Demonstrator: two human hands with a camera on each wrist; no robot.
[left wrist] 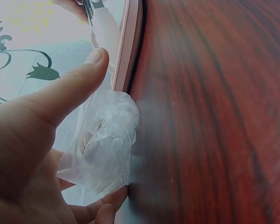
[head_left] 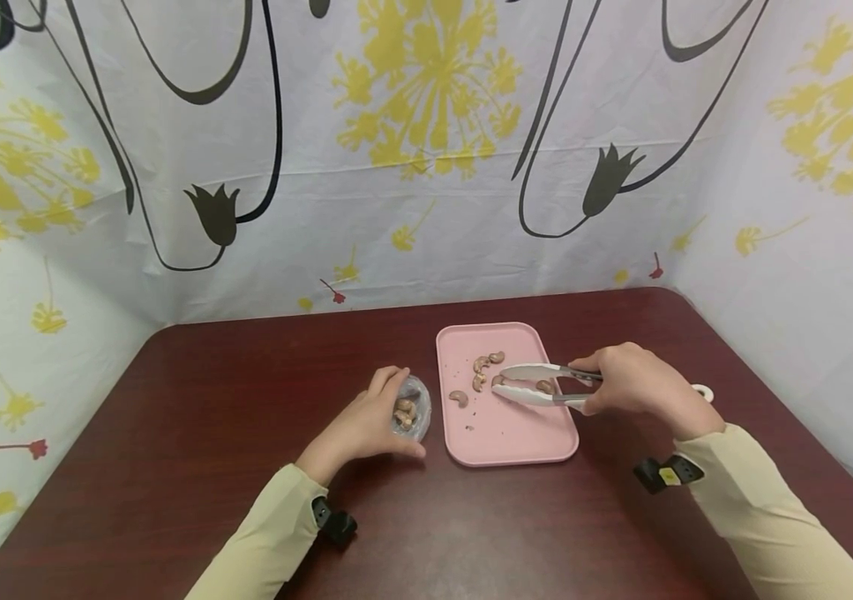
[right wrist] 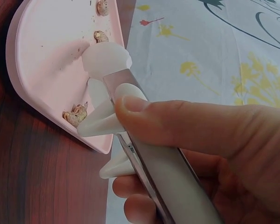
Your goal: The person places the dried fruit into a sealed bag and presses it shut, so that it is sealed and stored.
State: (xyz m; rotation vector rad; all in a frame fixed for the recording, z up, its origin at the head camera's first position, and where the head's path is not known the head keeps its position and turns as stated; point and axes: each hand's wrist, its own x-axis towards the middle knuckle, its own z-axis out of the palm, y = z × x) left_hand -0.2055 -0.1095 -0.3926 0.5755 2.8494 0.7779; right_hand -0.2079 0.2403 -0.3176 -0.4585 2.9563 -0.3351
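Note:
On the table my left hand [head_left: 366, 425] curves round a small, clear plastic container [head_left: 424, 411] holding several cashews [head_left: 405, 412]. In the left wrist view its fingers wrap the crinkled clear plastic [left wrist: 114, 154], while the thumb [left wrist: 79, 84] extends apart from it. My right hand [head_left: 640, 387] grips white-tipped metal tongs [head_left: 535, 395] over a pink tray [head_left: 516, 442]. The tongs' tips are parted, with a cashew [head_left: 498, 381] by them. Another cashew [head_left: 546, 387] lies beneath the tongs' arms, and a separate cashew [head_left: 458, 398] sits near the tray's left side.
Small dark crumbs are scattered over the tray. The dark red wooden table [head_left: 246, 375] runs back to a white curtain [head_left: 366, 225] printed with yellow and grey flowers, which also hangs at both sides. Each wrist wears a small black camera [head_left: 336, 523].

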